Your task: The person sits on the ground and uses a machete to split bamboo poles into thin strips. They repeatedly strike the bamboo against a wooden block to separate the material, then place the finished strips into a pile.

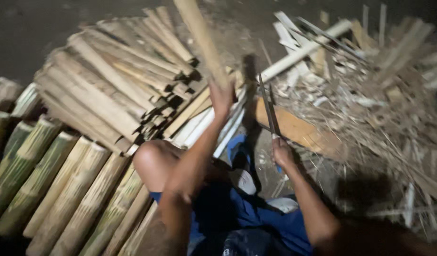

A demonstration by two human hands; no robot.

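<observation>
Gripping a split bamboo strip [202, 40] in the left hand [222, 98], right hand [282, 154] clenched round a long blade [269, 106].

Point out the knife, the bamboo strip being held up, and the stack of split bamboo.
knife [269, 108], head view, middle of the blade.
bamboo strip [202, 40], head view, mid-length.
stack of split bamboo [104, 85], head view, top slats.

Head camera looks down, close (single view).

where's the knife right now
In the head view, the knife stands blade-up in the right hand, right of centre, beside the bamboo strip in the left hand.
</observation>
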